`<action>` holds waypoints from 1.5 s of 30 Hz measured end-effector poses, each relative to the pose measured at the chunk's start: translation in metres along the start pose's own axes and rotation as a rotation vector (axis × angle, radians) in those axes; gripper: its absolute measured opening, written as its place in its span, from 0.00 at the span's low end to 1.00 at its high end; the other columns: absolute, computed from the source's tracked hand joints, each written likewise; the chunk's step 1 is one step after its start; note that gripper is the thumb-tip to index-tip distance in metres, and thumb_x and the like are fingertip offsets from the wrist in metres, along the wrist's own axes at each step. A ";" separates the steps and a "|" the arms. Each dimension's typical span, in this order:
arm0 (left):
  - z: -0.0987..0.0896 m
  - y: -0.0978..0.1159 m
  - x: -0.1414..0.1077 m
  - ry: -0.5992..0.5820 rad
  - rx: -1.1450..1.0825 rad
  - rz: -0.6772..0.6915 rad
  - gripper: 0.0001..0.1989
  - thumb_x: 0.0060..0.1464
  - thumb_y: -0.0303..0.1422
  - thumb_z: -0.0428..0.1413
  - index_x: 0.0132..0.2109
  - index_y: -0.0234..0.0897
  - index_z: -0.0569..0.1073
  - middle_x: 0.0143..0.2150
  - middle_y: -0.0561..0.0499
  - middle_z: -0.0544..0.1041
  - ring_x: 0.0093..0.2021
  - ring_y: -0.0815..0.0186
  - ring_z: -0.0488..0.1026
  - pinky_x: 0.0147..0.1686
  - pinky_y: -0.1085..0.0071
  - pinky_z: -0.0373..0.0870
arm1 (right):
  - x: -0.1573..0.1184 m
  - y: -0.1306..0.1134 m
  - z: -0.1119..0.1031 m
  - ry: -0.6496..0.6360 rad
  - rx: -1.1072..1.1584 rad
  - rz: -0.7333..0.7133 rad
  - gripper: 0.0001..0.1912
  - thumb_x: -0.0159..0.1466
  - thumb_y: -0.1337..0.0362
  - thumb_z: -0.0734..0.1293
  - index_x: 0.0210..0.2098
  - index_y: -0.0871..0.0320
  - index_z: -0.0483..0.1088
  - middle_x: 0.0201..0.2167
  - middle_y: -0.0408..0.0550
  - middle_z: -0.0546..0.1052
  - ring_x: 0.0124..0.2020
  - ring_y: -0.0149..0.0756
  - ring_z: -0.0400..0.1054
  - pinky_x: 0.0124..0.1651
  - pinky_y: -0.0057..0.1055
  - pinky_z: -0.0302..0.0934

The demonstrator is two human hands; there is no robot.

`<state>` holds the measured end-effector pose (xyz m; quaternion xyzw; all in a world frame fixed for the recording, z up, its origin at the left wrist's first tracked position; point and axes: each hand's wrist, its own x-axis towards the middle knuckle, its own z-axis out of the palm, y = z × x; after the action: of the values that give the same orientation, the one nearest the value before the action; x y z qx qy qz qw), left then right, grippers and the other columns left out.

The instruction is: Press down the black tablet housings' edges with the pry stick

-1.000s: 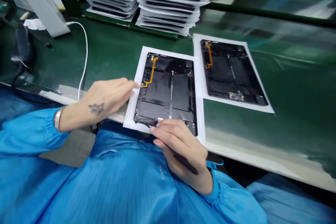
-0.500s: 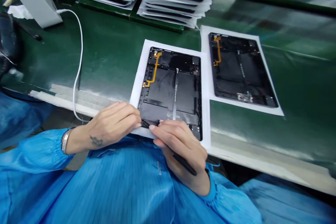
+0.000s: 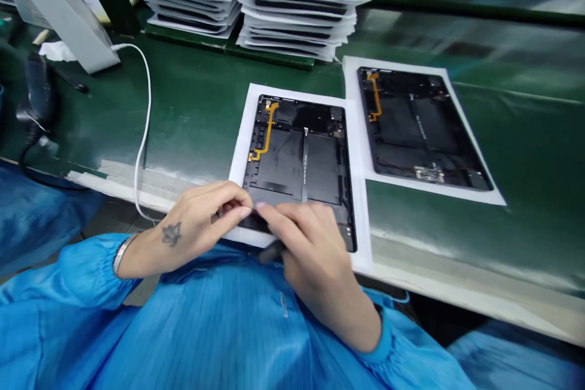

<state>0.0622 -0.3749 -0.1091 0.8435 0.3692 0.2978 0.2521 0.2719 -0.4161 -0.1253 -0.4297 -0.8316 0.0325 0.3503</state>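
Stacks of dark panels layered with white sheets (image 3: 299, 9) rise at the far side of a green workbench (image 3: 192, 103). On the left, a white stand (image 3: 68, 18) trails a white cable (image 3: 147, 103) toward the near edge, beside a black corded device (image 3: 39, 88) and crumpled white tissue (image 3: 57, 51).

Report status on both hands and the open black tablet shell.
Left bare hand at black tablet shell, fingertips together; right bare hand alongside, gripping dark tool. Shell flat on white paper sheet. Hands hide part of its near edge.
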 end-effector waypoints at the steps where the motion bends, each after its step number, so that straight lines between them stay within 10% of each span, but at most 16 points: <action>1: 0.000 0.001 0.001 -0.009 -0.020 -0.039 0.03 0.65 0.25 0.55 0.42 0.38 0.71 0.35 0.58 0.76 0.32 0.76 0.72 0.34 0.79 0.68 | 0.004 -0.002 0.004 -0.035 -0.076 -0.008 0.12 0.71 0.73 0.59 0.49 0.61 0.72 0.36 0.50 0.78 0.35 0.37 0.64 0.37 0.36 0.56; 5: 0.000 0.001 0.000 -0.002 -0.052 -0.098 0.06 0.64 0.23 0.55 0.39 0.38 0.71 0.31 0.58 0.73 0.29 0.76 0.69 0.31 0.79 0.66 | 0.015 -0.004 0.016 0.008 -0.075 -0.019 0.13 0.70 0.75 0.58 0.35 0.60 0.71 0.31 0.48 0.75 0.33 0.37 0.59 0.37 0.36 0.51; 18: 0.018 -0.001 -0.010 0.287 -0.017 0.103 0.05 0.63 0.25 0.60 0.46 0.36 0.76 0.38 0.49 0.80 0.37 0.68 0.76 0.37 0.70 0.74 | 0.016 0.003 0.018 0.012 0.257 0.151 0.10 0.72 0.69 0.62 0.35 0.58 0.73 0.30 0.46 0.75 0.34 0.34 0.64 0.38 0.35 0.54; 28: 0.003 -0.002 -0.003 0.160 0.203 0.180 0.02 0.64 0.24 0.57 0.42 0.34 0.73 0.35 0.51 0.79 0.35 0.70 0.72 0.37 0.73 0.71 | 0.005 0.003 0.015 0.052 0.127 -0.017 0.12 0.70 0.74 0.62 0.50 0.60 0.73 0.41 0.51 0.79 0.39 0.39 0.65 0.39 0.37 0.59; 45: -0.013 -0.012 -0.009 -0.083 0.486 0.376 0.07 0.66 0.22 0.52 0.49 0.30 0.72 0.40 0.43 0.78 0.39 0.62 0.74 0.40 0.65 0.74 | 0.005 0.002 0.017 -0.050 -0.142 -0.213 0.17 0.72 0.74 0.55 0.47 0.65 0.76 0.42 0.54 0.79 0.35 0.40 0.58 0.36 0.39 0.54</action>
<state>0.0423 -0.3725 -0.1103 0.9440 0.2563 0.2076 -0.0016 0.2615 -0.4072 -0.1363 -0.3619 -0.8811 -0.0533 0.2997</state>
